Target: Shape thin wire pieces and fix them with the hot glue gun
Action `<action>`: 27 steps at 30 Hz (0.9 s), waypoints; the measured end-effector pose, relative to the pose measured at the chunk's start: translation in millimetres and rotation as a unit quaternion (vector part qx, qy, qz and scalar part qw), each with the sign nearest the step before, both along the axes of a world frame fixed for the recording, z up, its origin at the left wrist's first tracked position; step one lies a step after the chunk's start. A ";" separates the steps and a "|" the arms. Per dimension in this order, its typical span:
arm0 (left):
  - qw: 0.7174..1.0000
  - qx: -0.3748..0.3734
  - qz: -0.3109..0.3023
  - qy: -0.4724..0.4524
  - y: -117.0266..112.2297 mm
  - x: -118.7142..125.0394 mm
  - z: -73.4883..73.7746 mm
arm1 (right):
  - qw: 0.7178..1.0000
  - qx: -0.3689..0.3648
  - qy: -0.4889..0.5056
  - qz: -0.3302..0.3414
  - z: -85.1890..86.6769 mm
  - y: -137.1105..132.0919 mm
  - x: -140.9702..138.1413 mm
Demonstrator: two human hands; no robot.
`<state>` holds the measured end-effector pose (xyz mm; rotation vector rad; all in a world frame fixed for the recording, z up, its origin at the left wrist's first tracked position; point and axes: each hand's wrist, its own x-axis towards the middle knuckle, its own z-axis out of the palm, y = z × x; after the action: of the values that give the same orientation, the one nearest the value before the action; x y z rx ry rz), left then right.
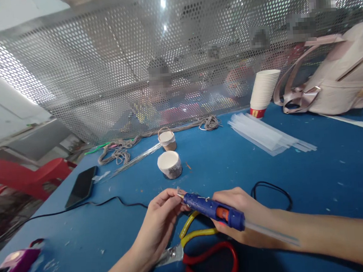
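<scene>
My right hand (235, 206) is wrapped round a blue hot glue gun (204, 206), and a clear glue stick (272, 234) sticks out of its back end. The gun's metal nozzle points left at the fingertips of my left hand (163, 215). Those fingers are pinched together at the nozzle; whatever they hold is too small to make out. Under and between my hands lie scissors (210, 255) with red and yellow handles. Just beyond my left hand stands a small white cup with a dark lower band (170, 165). Behind it is a little cup with a handle (167, 140).
Clear glue sticks (267, 134) lie at right beside stacked paper cups (264, 92) and a pale pink backpack (334, 77). Grey cord (115, 152) runs along the perforated metal screen (119, 74). A phone (81, 186), black cable (108, 199) and purple device (16, 269) are at left.
</scene>
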<state>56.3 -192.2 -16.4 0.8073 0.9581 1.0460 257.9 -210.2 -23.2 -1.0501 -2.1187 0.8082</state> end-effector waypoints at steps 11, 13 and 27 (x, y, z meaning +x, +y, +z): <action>1.000 0.001 -0.003 -0.003 -1.1 -1.0 -1.2 | 1.000 -0.008 0.009 0.002 1.2 -0.9 1.4; 1.000 -0.001 -0.004 -0.005 -0.6 -0.9 -1.4 | 1.000 -0.007 0.012 -0.003 1.8 -0.4 1.3; 1.000 0.002 -0.005 0.019 -0.9 0.3 -1.1 | 1.000 -0.018 0.014 0.000 0.1 -1.8 2.3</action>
<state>56.6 -193.1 -17.4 0.8369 0.9841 1.0266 260.2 -211.9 -23.1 -1.0513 -2.0874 0.8600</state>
